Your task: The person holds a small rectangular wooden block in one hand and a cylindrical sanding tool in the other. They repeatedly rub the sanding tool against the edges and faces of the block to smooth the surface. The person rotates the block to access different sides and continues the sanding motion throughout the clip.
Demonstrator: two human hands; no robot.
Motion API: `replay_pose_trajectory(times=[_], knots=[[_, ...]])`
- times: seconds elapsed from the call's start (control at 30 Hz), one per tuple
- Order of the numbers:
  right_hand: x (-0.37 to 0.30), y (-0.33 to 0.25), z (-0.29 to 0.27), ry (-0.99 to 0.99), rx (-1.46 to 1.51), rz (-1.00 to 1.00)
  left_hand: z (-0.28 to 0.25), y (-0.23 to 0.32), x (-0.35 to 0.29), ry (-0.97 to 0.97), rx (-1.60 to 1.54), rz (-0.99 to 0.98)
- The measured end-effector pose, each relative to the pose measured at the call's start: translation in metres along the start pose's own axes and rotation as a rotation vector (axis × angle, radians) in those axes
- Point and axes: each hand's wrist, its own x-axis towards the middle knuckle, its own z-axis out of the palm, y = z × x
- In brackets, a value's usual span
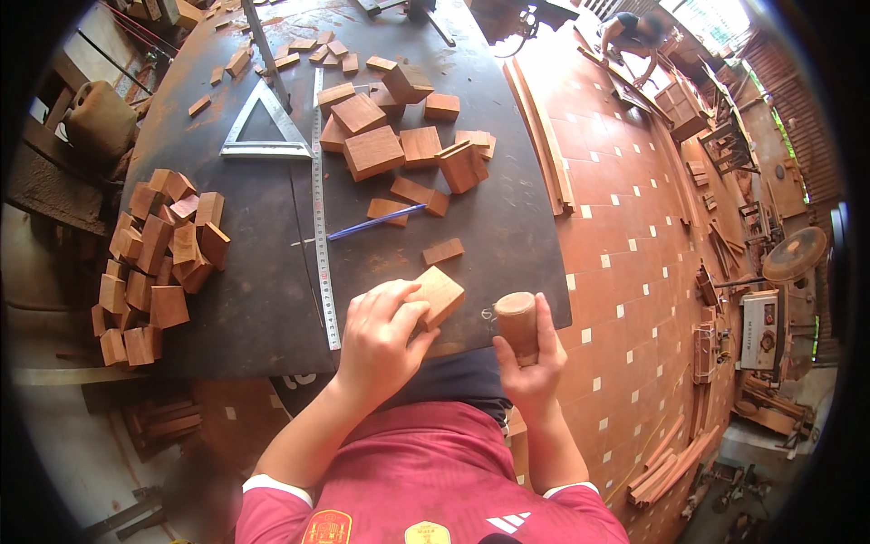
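My left hand [378,325] grips a pale wooden block [441,296] at the near edge of the dark table [263,308]. Fingers and thumb of my right hand [533,363] wrap round a brown wooden cylinder [516,319], held upright just past the table's near right corner. Beyond the pale block lies a small flat wood piece [443,251]. A blue pen [376,221] rests further off, its left end by a white measuring tape [318,208] that runs along the table.
Wooden blocks sit piled at the left [156,238] and loosely scattered at the far middle [373,152]. A metal triangle square [263,131] lies beside the tape. Long planks [539,136] stand along the table's right side. Another person [625,41] bends over work at far right.
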Motion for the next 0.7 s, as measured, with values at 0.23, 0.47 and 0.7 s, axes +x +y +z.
replay_pose_trajectory(times=[0.23, 0.47, 0.7], knots=[[0.013, -0.01, 0.009, -0.127, -0.066, -0.047, -0.013, -0.007, 0.008, -0.212, -0.067, -0.016], [0.012, -0.014, 0.025, -0.207, -0.149, -0.184, -0.007, -0.02, 0.022, -0.371, -0.124, 0.032], [0.024, -0.004, 0.018, -0.21, -0.247, -0.096, -0.011, -0.018, 0.032, -0.364, -0.035, 0.106]])
